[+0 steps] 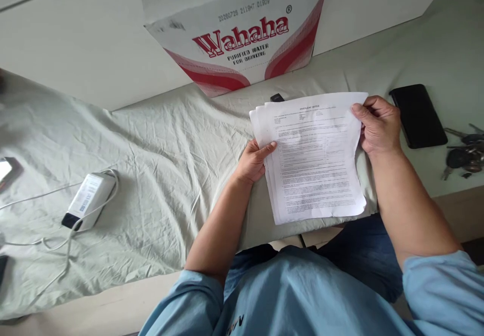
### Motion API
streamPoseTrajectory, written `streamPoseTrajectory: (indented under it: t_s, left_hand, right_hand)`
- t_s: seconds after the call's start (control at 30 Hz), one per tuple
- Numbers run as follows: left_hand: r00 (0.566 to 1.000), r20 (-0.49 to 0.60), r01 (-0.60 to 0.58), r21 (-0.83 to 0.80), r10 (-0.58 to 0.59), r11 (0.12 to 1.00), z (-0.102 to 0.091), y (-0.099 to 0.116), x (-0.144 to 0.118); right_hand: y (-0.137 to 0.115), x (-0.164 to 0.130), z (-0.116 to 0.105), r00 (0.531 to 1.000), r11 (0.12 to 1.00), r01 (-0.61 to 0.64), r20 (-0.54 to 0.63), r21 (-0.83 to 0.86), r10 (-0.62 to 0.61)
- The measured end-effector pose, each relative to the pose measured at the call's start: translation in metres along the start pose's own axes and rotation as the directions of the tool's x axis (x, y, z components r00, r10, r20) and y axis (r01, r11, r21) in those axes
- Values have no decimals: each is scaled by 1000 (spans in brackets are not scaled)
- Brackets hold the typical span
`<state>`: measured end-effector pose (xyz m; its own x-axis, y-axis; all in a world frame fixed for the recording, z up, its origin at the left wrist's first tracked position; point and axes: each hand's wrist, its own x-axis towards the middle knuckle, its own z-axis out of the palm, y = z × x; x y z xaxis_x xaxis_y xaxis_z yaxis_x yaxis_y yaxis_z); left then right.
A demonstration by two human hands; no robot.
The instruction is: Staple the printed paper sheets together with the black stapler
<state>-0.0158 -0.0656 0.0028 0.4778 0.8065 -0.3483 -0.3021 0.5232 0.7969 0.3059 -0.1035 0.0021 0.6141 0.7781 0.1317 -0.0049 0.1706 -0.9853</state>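
A few printed paper sheets, slightly fanned along their left side, are held over the cloth near the table's front edge. The top page reads "OVERLEAF NOTES" above dense text, and its right and lower edges look ragged. My left hand grips the left edge, thumb on top and fingers underneath. At the upper right corner, my right hand pinches the sheets between its thumb and curled fingers. A small black object pokes out behind the top edge of the paper, mostly hidden.
A Wahaha water carton stands at the back against a white panel. Right of my right hand lie a black phone and a bunch of keys. On the left, a white power bank-like block with cables rests on wrinkled cloth.
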Motion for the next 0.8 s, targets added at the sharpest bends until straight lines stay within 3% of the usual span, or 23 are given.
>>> streamPoseTrajectory:
  t_s: [0.23, 0.37, 0.5, 0.8]
  left_hand:
    - [996, -75, -49, -53, 45, 997, 0, 3, 3]
    - [997, -71, -50, -76, 44, 996, 1, 5, 2]
    - [999, -28, -29, -91, 26, 995, 0, 5, 2]
    - [999, -41, -28, -88, 25, 996, -4, 2, 4]
  right_hand:
    - [-4, -6, 1, 991, 999, -26, 135, 23, 22]
    - [-6, -11, -4, 970, 992, -61, 227, -115, 86]
    - [-8, -12, -5, 984, 985, -18, 169, -169, 47]
    - [-9, -12, -1, 991, 997, -65, 116, -42, 69]
